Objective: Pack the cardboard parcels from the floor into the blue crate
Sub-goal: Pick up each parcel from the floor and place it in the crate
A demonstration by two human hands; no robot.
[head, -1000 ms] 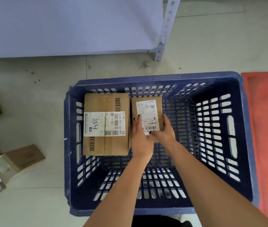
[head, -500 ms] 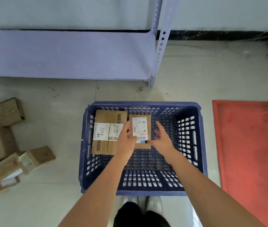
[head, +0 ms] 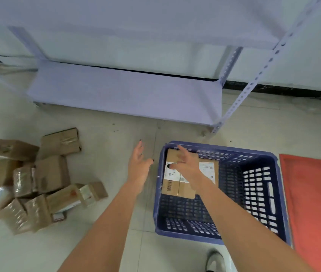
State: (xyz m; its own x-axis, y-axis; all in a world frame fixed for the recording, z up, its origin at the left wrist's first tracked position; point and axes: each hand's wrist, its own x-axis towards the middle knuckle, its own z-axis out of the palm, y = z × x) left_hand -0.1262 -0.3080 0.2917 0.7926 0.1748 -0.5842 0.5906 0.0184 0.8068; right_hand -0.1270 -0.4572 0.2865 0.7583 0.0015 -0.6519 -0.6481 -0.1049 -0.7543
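The blue slotted plastic crate [head: 254,193] stands on the pale tiled floor [head: 106,242], just in front of the grey metal shelf rack [head: 124,99]. It contains two items, both packed against its far-left corner: a large brown cardboard parcel with white barcode labels [head: 172,185] and, touching its right side, a smaller brown cardboard parcel with a white shipping label [head: 209,169]. The near and right portions of the crate floor show only the slotted base.

Your right hand [head: 186,167] hovers above the crate's far-left corner, over the large parcel. Its fingers [head: 181,150] are spread and extended, and they hold nothing. Your left hand [head: 139,169] is outside the crate, above the bare floor just beside the crate's left wall. Its fingers are straight and slightly spread, and they hold nothing.

The unpacked stock, a loose heap of brown cardboard parcels wrapped in clear tape [head: 36,183], lies on the floor well to the left of the crate. Several of these parcels lean on or overlap one another; an exact count cannot be read.

An orange-red floor mat [head: 316,203] lies just beside the crate's right wall. A pale shoe [head: 214,262] shows at the bottom edge, near the crate's front wall.
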